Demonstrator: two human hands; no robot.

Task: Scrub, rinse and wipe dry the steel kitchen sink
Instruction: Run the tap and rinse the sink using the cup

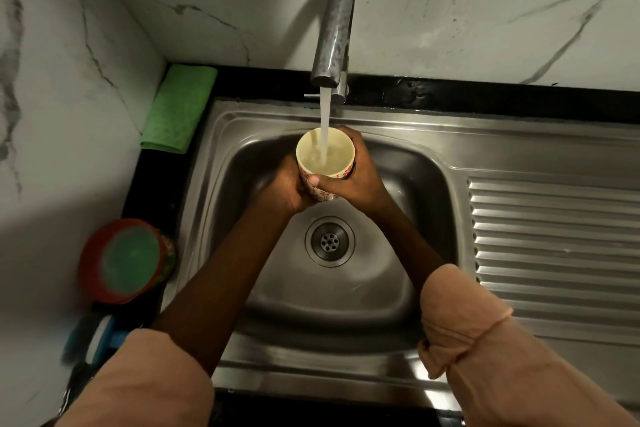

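A cream cup [337, 158] with red flower marks is held upright over the steel sink basin [408, 177]. My left hand [287, 187] wraps the cup's left side and base. My right hand [356, 177] grips its right side, thumb across the front. Water runs from the steel tap [334, 28] straight into the cup, which is partly filled. The round drain [329, 241] lies below my hands in the basin floor.
A folded green cloth [180, 107] lies on the black counter at the back left corner. A red tub with a green pad [124, 260] stands left of the sink, a blue brush [93, 336] below it. The ribbed drainboard [554, 253] extends right.
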